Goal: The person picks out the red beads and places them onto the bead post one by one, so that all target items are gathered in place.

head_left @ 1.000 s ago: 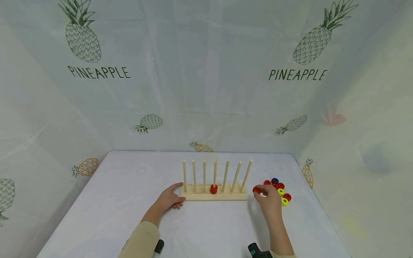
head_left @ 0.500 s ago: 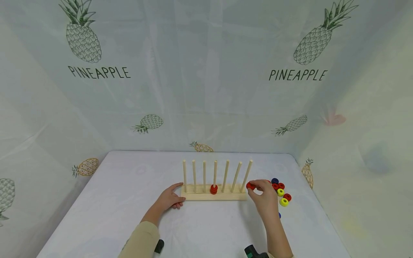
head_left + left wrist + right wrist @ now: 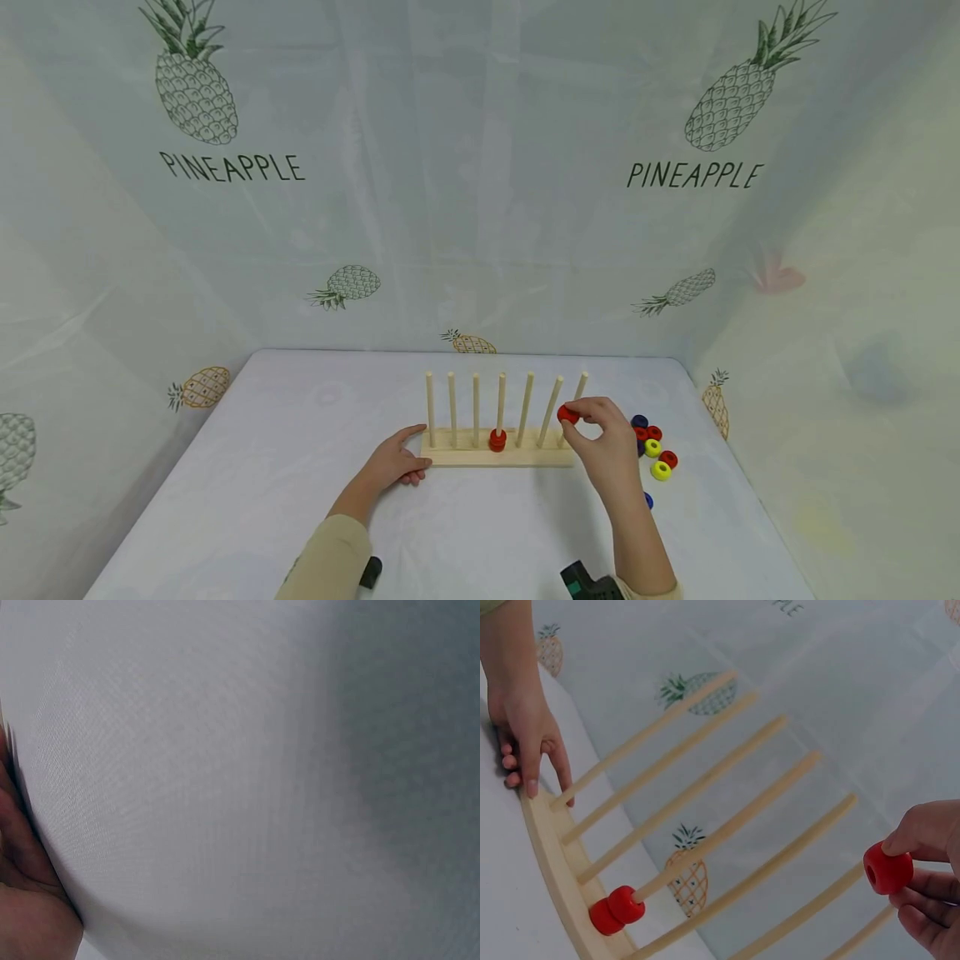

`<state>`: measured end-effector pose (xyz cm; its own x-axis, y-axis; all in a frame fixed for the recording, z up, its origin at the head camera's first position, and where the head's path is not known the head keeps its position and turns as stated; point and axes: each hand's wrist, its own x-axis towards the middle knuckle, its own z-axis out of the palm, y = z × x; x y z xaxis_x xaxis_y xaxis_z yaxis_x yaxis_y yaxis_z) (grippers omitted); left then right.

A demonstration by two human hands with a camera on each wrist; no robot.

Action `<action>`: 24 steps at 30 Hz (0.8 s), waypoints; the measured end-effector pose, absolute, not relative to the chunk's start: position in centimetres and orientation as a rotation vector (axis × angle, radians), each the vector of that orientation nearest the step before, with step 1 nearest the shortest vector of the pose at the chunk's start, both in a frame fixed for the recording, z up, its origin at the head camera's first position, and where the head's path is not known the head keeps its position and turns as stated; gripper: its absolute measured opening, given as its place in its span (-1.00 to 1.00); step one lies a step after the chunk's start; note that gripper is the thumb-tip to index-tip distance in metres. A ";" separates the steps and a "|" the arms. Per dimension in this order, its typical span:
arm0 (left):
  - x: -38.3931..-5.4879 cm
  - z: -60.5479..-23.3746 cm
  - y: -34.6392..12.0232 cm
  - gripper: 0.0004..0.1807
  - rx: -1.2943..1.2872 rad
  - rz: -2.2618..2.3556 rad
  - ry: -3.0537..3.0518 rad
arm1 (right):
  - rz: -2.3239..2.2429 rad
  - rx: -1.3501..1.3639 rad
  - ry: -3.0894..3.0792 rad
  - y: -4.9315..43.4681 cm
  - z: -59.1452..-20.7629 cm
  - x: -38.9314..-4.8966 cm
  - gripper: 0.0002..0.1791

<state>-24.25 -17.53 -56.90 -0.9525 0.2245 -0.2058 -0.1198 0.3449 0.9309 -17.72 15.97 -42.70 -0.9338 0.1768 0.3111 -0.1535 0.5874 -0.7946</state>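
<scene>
A wooden peg rack [image 3: 465, 458] with a row of upright pegs stands on the table. Two red beads [image 3: 497, 441] are stacked at the foot of its middle peg. My left hand [image 3: 392, 461] grips the rack's left end, thumb on the front side and index finger at the back. Between thumb and fingers of my right hand [image 3: 611, 454] is another red bead [image 3: 889, 868], raised in front of the rightmost pegs and off them. Its hole shows in the right wrist view. In the left wrist view only part of the left hand [image 3: 34, 915] appears, at the edge.
Right of the rack lie loose beads: yellow [image 3: 661, 471], red [image 3: 668, 459] and dark blue [image 3: 639, 421]. A blue bead [image 3: 648, 501] is partly hidden by the right forearm. A pineapple-print cloth [image 3: 480, 208] hangs behind the white table [image 3: 300, 483].
My right hand has lifted the red bead and carried it leftward from beside the loose beads to the rack's right pegs. The left hand has stayed in place.
</scene>
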 end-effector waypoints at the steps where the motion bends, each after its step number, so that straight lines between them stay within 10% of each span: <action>1: -24.2 -56.9 -17.5 -0.17 0.094 1.641 2.313 | 1.282 -0.003 -2.453 15.8 -42.5 -17.8 -0.77; 24: -24.6 -57.3 -17.8 -0.15 0.114 1.665 2.289 | 1.215 0.394 -2.217 13.3 -40.2 -19.9 -0.77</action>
<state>-24.57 -17.76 -57.30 -0.9497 0.2419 -0.1990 -0.1148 0.3222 0.9397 -19.91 13.35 -40.23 -0.7914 0.0169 0.6110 -0.5061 0.5426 -0.6705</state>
